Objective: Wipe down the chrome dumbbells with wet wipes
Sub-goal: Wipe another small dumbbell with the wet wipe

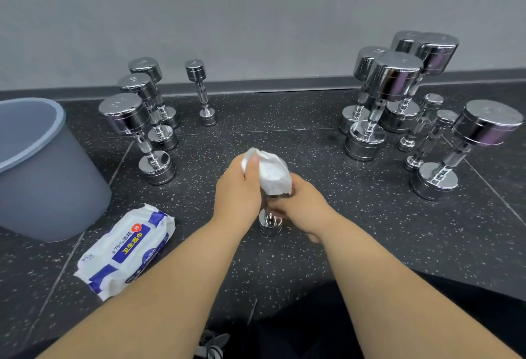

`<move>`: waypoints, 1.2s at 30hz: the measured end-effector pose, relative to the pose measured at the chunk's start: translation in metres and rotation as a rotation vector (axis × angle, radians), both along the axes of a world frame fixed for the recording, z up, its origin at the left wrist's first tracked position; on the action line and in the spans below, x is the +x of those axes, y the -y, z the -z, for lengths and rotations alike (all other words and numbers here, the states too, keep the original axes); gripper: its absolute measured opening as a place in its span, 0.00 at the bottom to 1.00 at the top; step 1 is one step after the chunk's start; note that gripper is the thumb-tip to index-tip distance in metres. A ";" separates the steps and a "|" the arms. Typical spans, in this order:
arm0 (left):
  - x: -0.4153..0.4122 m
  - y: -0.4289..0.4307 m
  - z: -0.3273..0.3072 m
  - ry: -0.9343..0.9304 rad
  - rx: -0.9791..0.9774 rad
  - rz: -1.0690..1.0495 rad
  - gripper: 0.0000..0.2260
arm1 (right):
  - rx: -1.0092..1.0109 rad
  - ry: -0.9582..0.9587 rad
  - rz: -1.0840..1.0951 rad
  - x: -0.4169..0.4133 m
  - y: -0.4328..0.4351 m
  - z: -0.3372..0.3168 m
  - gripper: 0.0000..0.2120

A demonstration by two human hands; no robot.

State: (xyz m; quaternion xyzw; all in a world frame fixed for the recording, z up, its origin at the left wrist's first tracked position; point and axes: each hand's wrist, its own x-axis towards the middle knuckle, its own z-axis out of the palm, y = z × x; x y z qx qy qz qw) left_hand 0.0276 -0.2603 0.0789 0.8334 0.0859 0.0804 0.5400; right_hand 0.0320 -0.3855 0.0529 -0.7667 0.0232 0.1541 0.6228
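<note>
A small chrome dumbbell [271, 223] stands upright on the dark speckled floor in the middle. A white wet wipe [273, 172] is draped over its top head. My left hand [237, 190] pinches the wipe against the top of the dumbbell. My right hand [306, 205] is curled round the handle just below the wipe. Only the lower head and a bit of the handle show between my hands. A white and blue pack of wet wipes [126, 249] lies flat on the floor to the left of my left forearm.
A grey plastic bin [42, 176] stands at the left. Several chrome dumbbells stand upright at the back left [142, 136] and several larger ones at the right [381, 108], near the grey wall. Bare floor lies between the two groups.
</note>
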 end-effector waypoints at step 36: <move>-0.008 -0.009 0.014 -0.241 -0.635 0.235 0.10 | -0.035 0.209 0.209 -0.014 -0.004 -0.029 0.23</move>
